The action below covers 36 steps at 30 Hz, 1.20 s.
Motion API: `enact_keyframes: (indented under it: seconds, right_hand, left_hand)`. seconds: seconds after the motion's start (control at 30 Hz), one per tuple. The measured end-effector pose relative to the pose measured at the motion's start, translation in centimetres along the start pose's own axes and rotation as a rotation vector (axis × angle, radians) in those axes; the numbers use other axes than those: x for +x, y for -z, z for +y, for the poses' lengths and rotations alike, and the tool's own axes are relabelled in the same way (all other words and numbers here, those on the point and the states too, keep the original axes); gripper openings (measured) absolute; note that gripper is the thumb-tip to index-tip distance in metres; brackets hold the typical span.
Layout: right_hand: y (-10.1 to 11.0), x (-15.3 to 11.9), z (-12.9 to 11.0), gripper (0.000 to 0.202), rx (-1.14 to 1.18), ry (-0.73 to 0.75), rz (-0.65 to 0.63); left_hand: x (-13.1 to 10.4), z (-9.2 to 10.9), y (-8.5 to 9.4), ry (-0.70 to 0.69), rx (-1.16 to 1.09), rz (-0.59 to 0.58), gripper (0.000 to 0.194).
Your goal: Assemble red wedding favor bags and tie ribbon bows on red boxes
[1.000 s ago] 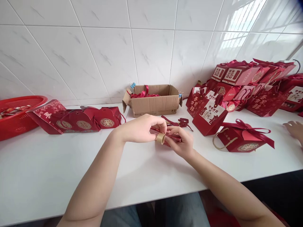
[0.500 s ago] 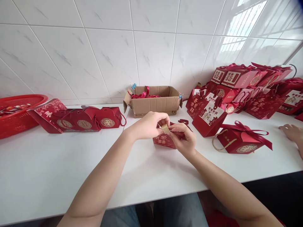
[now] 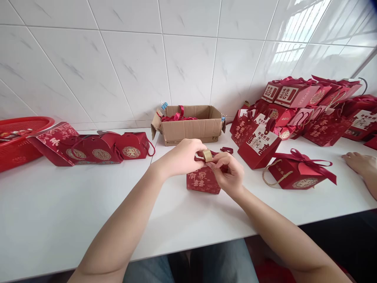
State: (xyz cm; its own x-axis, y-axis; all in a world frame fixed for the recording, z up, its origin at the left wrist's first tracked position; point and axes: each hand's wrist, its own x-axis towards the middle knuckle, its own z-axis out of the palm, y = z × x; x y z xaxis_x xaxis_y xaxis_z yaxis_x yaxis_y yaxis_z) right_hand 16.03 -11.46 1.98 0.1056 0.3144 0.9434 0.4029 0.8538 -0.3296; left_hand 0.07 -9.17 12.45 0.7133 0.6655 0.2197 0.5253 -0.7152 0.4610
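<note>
A red gift box (image 3: 204, 181) with gold characters stands on the white table, below and between my hands. At its top, a gold ring-shaped piece (image 3: 207, 155) sits between my fingertips, with dark red ribbon around it. My left hand (image 3: 188, 156) is closed on the ribbon at the left of the ring. From the right, my right hand (image 3: 229, 169) pinches the ribbon beside the ring, with curled fingers. The fingers hide part of the box top.
Behind stands a cardboard box (image 3: 191, 131) with red ribbon. Red boxes (image 3: 101, 149) and a red basket (image 3: 23, 153) are at left. Piled red boxes (image 3: 297, 94) and a bow-tied box (image 3: 303, 173) are at right. Another person's hand (image 3: 357, 162) rests at the far right.
The gold piece has turned and now shows its round opening. The red box front has shifted slightly down and left, showing more of its characters. The whole view has shifted slightly.
</note>
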Motion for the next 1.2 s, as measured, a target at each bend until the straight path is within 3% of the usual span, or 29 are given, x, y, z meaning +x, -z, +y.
enact_keyframes:
  seconds: [0.2, 0.4, 0.53, 0.73, 0.87, 1.0, 1.13, 1.2]
  right_hand:
    - [-0.1, -0.1, 0.3, 0.023, -0.019, 0.000, 0.007]
    - [-0.2, -0.3, 0.7, 0.019, 0.031, -0.314, 0.035]
    - [-0.5, 0.1, 1.5, 0.031, 0.103, -0.552, 0.059]
    - [-0.4, 0.1, 2.1, 0.035, 0.147, -0.709, 0.031]
    - [0.0, 0.5, 2.1, 0.028, 0.263, -0.823, -0.061]
    - [0.1, 1.0, 2.1, 0.021, 0.313, -0.827, -0.039]
    - [-0.2, 0.9, 2.1, 0.023, 0.332, -0.823, -0.021]
    - [-0.3, 0.7, 2.1, 0.025, 0.327, -0.835, -0.030]
  left_hand:
    - [0.4, -0.3, -0.6, 0.041, -0.047, -0.008, 0.013]
    - [1.6, -2.1, -1.0, 0.063, -0.234, -0.046, 0.012]
    - [2.9, -4.5, -2.6, 0.154, -0.447, 0.035, 0.023]
    - [3.4, -6.2, -4.8, 0.180, -0.810, 0.014, 0.022]
    - [3.1, -6.6, -5.9, 0.151, -0.899, 0.088, 0.022]
    - [2.9, -6.9, -7.3, 0.100, -0.950, 0.200, 0.025]
    - [2.3, -6.6, -8.0, 0.115, -0.817, 0.339, 0.032]
    - [1.5, -6.8, -8.1, 0.121, -0.695, 0.404, 0.046]
